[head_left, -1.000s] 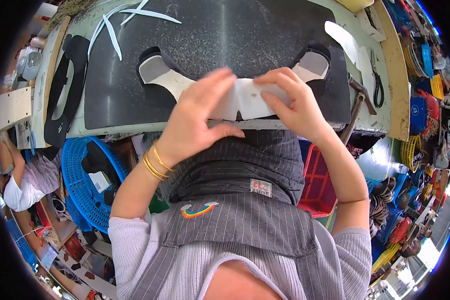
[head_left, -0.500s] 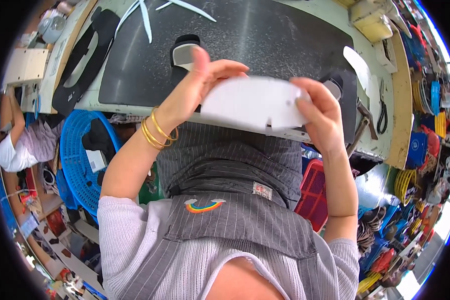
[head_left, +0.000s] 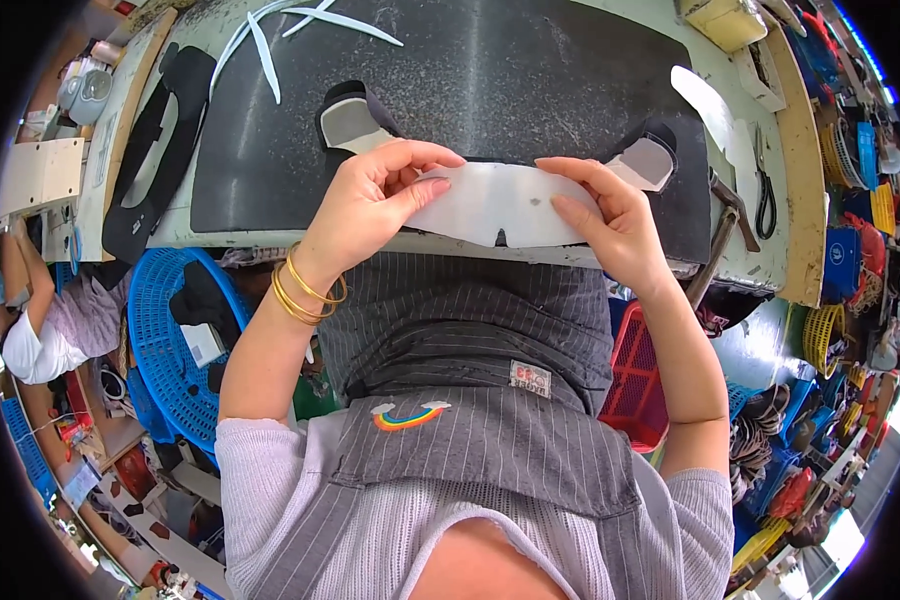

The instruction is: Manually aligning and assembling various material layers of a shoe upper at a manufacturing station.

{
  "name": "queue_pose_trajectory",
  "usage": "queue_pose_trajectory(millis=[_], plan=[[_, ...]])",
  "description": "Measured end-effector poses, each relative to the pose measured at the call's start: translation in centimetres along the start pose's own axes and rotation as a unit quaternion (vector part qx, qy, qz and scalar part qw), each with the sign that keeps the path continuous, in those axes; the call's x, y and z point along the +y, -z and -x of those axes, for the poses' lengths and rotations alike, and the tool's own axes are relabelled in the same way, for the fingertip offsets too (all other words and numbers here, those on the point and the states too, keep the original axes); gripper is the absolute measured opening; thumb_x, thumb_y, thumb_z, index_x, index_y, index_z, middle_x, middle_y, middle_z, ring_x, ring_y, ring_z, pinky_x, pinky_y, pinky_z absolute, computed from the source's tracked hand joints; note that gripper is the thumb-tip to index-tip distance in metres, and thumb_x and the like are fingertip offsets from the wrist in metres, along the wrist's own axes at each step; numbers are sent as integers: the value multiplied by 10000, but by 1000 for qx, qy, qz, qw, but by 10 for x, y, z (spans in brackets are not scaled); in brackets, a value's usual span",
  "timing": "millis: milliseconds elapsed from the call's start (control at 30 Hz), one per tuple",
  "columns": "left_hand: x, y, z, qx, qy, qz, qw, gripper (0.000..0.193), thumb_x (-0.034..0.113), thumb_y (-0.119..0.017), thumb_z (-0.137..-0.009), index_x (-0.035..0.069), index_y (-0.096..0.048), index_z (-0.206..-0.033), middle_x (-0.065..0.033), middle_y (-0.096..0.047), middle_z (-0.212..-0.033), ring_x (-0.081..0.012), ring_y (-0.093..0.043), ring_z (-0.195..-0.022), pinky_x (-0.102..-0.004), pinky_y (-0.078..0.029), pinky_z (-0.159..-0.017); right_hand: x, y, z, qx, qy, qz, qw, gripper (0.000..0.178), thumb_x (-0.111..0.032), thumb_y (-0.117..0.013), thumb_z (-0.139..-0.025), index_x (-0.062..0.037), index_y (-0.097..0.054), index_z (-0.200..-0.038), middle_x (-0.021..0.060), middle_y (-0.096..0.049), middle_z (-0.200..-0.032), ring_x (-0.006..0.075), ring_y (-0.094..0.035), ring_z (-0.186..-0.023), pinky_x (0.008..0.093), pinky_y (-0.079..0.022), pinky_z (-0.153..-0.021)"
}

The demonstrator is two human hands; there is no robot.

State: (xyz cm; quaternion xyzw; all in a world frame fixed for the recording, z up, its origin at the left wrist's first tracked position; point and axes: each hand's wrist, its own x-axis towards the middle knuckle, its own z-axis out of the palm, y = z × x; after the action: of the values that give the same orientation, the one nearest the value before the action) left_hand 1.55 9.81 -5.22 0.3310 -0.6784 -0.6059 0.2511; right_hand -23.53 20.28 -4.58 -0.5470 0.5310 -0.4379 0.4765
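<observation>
A white, slightly curved sheet piece [head_left: 490, 205] with a small notch in its lower edge lies at the near edge of the black work mat [head_left: 450, 100]. My left hand [head_left: 365, 200] pinches its left end between thumb and fingers. At the other end, my right hand [head_left: 615, 215] grips it with the thumb on top. Dark edging shows along the sheet's rim. Beyond my left fingers sticks out a black rounded end with a grey patch [head_left: 350, 120]; a similar black end with a grey patch [head_left: 645, 162] shows past my right hand. Whether these ends join beneath the sheet is hidden.
Pale strips [head_left: 262, 60] lie at the mat's far left, beside a black cut-out piece [head_left: 175, 120]. On the right are a white curved piece [head_left: 705, 105], scissors [head_left: 765, 195] and a hammer [head_left: 720, 245]. Blue [head_left: 155, 335] and red [head_left: 638, 375] baskets stand below the bench. Another person [head_left: 45, 330] sits left.
The white sheet has come down from a blurred, raised position toward the mat's near edge. My left fingers have closed on its end, and the right black end is now more exposed.
</observation>
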Motion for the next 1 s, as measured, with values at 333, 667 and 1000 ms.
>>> queue_pose_trajectory(millis=[333,667,1000], plan=[[23,-27,10,106,-214,-543,805,202,71,-675,-810,95,-708,-1007,-83,-588,-1105,-286,-572,-1055,-407,-456,-869,4,-12,4,56,156,243,956,263,40,-586,-874,-7,-658,-1122,146,-556,-1082,264,-618,-880,339,-508,-751],[23,-29,-8,-65,-241,-437,864,724,188,-841,-631,82,-569,-1293,-82,-558,-1346,-284,-518,-1215,-400,-404,-1034,-3,-6,1,53,262,400,877,383,-58,-669,-798,0,-623,-1174,182,-563,-1194,359,-558,-1083,428,-481,-907],[39,-36,-15,14,-200,-421,885,417,-47,-600,-750,27,-606,-1160,-162,-697,-966,-360,-660,-893,-398,-522,-782,-22,-25,-7,90,221,438,867,387,-21,-635,-769,35,-563,-1145,154,-659,-1080,298,-658,-969,376,-536,-819]])
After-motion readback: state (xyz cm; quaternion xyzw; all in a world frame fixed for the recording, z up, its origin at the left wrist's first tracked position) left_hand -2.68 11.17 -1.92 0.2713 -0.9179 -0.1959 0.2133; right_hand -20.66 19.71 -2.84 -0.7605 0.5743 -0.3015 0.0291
